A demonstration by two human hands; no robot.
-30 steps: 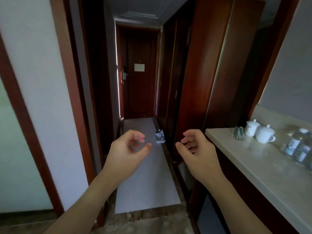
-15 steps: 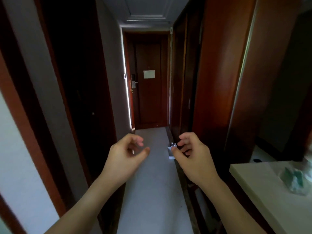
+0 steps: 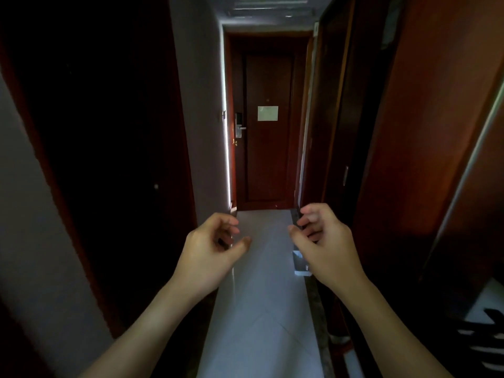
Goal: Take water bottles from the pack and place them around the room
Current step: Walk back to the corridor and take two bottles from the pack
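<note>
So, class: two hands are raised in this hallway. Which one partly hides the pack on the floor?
The right hand: the pack peeks out at its lower left edge. The left hand has only bare floor beside it.

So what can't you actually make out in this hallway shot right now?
- The pack of water bottles, head view: mostly hidden behind the right hand, so no bottle count.
- The notice on the far door: too small to read.
- The doorway by the left hand: too dark to see inside.
- The striped object at lower right: cut off by the frame edge, unidentifiable.
</note>
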